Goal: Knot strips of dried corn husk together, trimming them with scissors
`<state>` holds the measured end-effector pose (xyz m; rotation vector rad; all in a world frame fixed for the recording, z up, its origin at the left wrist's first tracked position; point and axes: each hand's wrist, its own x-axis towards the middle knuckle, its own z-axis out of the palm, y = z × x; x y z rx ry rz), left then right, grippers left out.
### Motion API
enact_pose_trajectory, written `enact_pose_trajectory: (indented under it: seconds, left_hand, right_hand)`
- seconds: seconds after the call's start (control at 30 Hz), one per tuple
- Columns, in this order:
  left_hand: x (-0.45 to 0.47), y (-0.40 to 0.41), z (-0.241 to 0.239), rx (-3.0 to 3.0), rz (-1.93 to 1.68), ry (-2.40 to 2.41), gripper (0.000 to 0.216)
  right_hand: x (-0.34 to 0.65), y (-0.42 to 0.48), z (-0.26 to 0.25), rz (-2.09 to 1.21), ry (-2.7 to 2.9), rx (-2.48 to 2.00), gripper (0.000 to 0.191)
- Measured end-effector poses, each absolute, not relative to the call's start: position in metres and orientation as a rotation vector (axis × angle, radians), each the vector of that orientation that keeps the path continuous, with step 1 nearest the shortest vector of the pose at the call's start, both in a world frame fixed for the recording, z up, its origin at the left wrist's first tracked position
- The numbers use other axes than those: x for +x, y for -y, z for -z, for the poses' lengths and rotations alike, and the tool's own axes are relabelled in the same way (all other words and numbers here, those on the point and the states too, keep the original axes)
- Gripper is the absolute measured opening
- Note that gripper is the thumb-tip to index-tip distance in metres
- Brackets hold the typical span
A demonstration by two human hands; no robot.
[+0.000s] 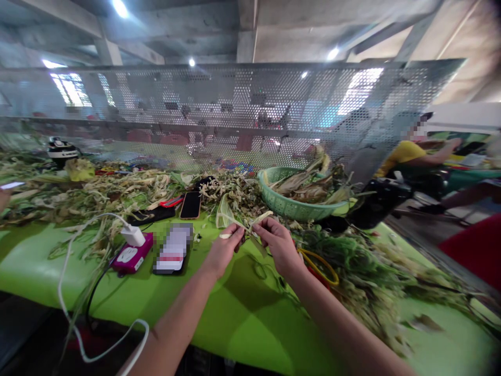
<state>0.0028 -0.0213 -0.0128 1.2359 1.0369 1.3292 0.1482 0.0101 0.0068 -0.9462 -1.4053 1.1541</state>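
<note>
Both of my hands are raised over the middle of the green table [235, 329], close together. My left hand [230, 241] and my right hand [274, 237] each pinch pale strips of dried husk [247, 228], which cross between the fingertips. A wider translucent husk piece [224, 211] sticks up beyond my left fingers. Behind my hands lies a heap of shredded dry plant bits [235, 189]. A green plastic basket [299, 209] with long withered husks [301, 187] stands just past my right hand.
Left of my hands lie a lit phone [174, 248], a dark phone [191, 204], red-handled pliers or scissors [171, 201] and a magenta power block [133, 255] with a white charger [133, 235] and cable. Greenish fibres [344, 256] and a yellow loop [323, 266] lie right. A perforated metal screen [219, 112] rises behind.
</note>
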Motion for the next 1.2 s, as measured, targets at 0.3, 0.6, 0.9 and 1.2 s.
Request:
enact_pose_trajectory:
  seconds: [0.3,0.6,0.9,1.2]
  left_hand:
    - [0.006,0.025,0.006,1.223,-1.408,-1.02,0.031]
    - [0.003,0.029,0.002,1.231,-1.328,-0.987,0.027]
    - [0.002,0.024,0.008,1.069,-1.437,-0.962,0.026]
    - [0.001,0.016,0.021,0.852,-1.516,-0.899,0.025]
  right_hand:
    - [0.145,-0.008,-0.008,-1.154,1.358,-0.902,0.024]
    - [0.15,-0.01,-0.01,-1.142,1.415,-0.955,0.031]
    - [0.144,-0.006,-0.001,-1.19,1.747,-0.946,0.03]
    - [0.142,-0.006,0.004,-1.097,1.939,-0.99,0.023]
